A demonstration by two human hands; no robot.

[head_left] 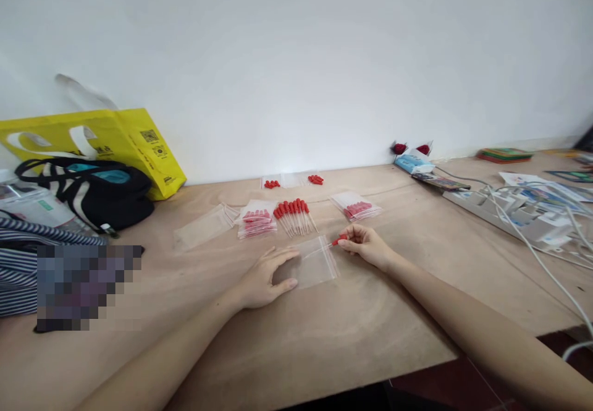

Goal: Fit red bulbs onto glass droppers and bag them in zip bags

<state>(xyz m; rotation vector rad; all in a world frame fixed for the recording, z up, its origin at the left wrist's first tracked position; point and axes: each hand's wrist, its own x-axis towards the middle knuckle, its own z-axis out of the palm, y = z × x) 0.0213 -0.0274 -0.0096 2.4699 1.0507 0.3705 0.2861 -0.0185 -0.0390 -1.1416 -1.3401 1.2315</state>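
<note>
A clear zip-lock bag (317, 269) lies flat on the wooden table between my hands, its zip strip at the right. My left hand (263, 280) rests at the bag's left edge, fingers and thumb apart. Between its fingertips, my right hand (367, 247) pinches a thin stick with a red head (341, 239). The stick's pale shaft points left over or into the bag; I cannot tell which. Just beyond, several red-headed sticks (294, 213) lie fanned out. Filled zip bags (257, 219) are stacked left of them, and another filled bag (356, 207) lies to the right.
A flat clear bag (206, 227) lies at the left. Red-tipped bundles (272, 184) sit near the wall. A yellow bag (152, 151), a black bag (115, 194) and striped cloth (18, 269) crowd the left side. A power strip (519, 219) with white cables occupies the right.
</note>
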